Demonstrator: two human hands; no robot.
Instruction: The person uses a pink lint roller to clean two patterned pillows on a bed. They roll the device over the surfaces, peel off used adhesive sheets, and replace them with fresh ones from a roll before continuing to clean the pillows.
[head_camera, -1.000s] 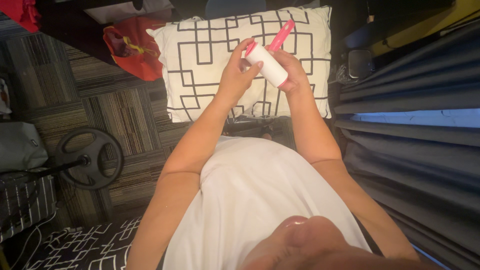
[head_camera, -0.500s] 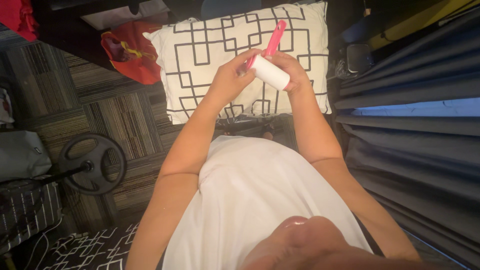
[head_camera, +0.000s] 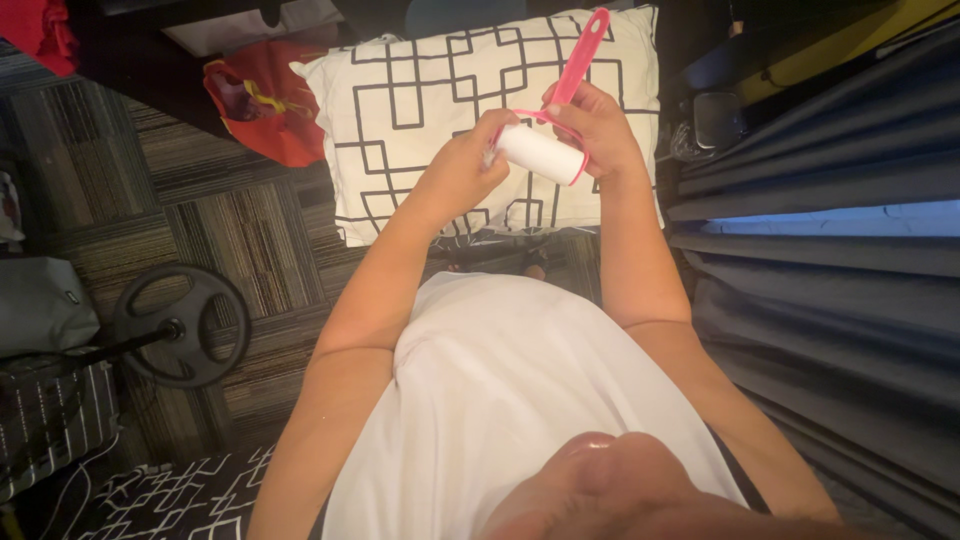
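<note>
Lint roller (head_camera: 541, 153) lower over pillow (head_camera: 420, 110)

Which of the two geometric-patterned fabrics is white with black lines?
The white cushion lying beyond the hands, behind the pink lint roller. The fabric at bottom left is black with white lines.

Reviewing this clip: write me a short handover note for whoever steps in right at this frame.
Right hand grips the pink lint roller by its handle, which points up and away.
Left hand has its fingertips at the near end of the white roll, seemingly picking at the sheet edge.
Both are raised over the patterned pillow on the carpet.
Done: roller picked up.
Left: no sheet visibly peeled off; pillow untouched.
</note>
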